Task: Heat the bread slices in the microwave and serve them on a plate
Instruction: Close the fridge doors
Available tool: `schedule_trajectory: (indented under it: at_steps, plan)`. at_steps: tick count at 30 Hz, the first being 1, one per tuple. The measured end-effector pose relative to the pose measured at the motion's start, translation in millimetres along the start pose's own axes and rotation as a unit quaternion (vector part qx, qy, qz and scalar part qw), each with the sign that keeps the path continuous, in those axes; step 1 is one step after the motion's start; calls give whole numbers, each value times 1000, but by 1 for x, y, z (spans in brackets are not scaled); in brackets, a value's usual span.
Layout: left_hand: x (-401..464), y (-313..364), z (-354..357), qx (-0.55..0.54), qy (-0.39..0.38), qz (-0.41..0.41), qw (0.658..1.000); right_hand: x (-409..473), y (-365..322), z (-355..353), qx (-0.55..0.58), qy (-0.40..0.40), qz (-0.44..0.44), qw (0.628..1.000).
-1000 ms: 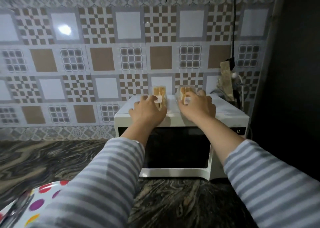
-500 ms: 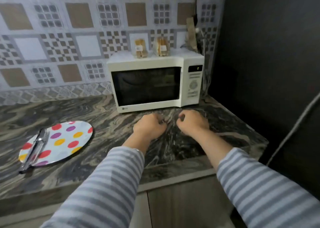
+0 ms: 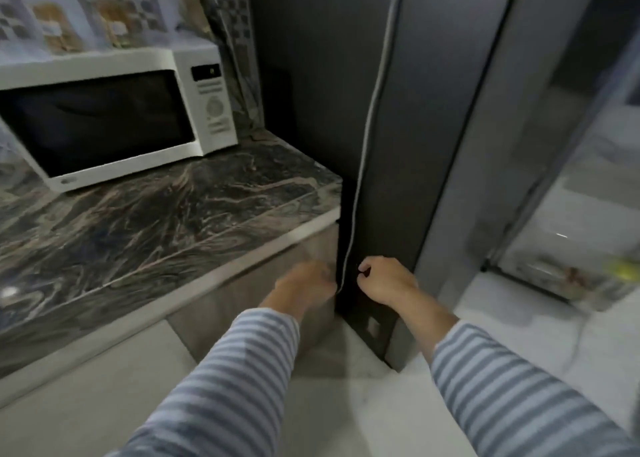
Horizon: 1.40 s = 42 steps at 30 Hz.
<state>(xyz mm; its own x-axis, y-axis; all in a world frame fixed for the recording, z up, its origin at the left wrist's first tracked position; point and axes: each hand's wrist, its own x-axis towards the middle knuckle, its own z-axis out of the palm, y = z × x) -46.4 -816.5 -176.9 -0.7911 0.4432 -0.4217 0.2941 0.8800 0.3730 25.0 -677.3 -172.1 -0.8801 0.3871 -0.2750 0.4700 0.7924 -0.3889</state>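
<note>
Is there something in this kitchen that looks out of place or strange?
Yes. Two packs of bread slices stand on top of the microwave, not inside it; its door is closed. Both hands, left and right, hold nothing. Nothing looks spilled or broken, though the picture is blurred.

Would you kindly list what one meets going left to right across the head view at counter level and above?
Left bread pack → right bread pack → microwave control panel → dark tall panel → white cord
</note>
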Motion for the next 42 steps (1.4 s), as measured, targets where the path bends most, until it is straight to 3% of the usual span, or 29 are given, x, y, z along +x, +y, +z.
schedule_trajectory:
  at_steps: [3,14,21,30,42]
  plan:
    - [8,65,51,35,-72,57,995,-25,81,-4,-3,-3,52,999]
    - [1,326,220,69,-137,201,968,-124,366,-81,38,55,265,962]
    - [30,470,257,106,-143,279,944,-132,484,-125,105,121,341,926]
    - [135,651,277,157,-139,367,906,-57,611,-218,131,194,418,878]
    - [202,854,298,191,-126,445,866,-3,756,-327,148,243,465,838]
